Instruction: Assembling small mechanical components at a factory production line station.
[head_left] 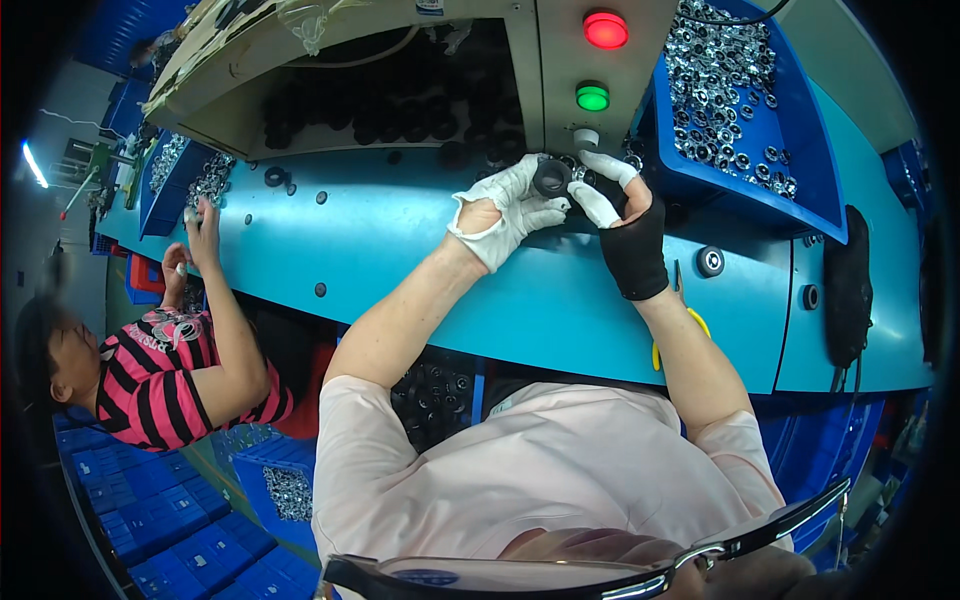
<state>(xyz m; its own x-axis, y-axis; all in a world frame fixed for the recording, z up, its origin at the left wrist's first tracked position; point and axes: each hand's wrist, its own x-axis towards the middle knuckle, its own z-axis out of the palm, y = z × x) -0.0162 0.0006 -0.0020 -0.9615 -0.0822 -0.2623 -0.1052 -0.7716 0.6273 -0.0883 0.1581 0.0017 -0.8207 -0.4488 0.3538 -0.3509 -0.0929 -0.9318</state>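
Observation:
My left hand (503, 212), in a torn white glove, grips a small black rubber wheel (552, 179) between thumb and fingers. Close beside it is my right hand (628, 217), wearing a black fingerless glove and white finger covers. Its thumb and forefinger are closed near the wheel's right side, around what looks like a small shiny metal piece; the fingers hide most of it. Both hands are over the far side of the blue-green table (400, 270), in front of the machine's panel.
A grey machine housing (528, 70) with a red lamp (606, 31) and green lamp (592, 96) stands ahead, black parts heaped inside. At right is a blue bin (800, 195) of shiny metal parts. Yellow-handled pliers (656, 356) lie by my right forearm. A co-worker (190, 370) sits left.

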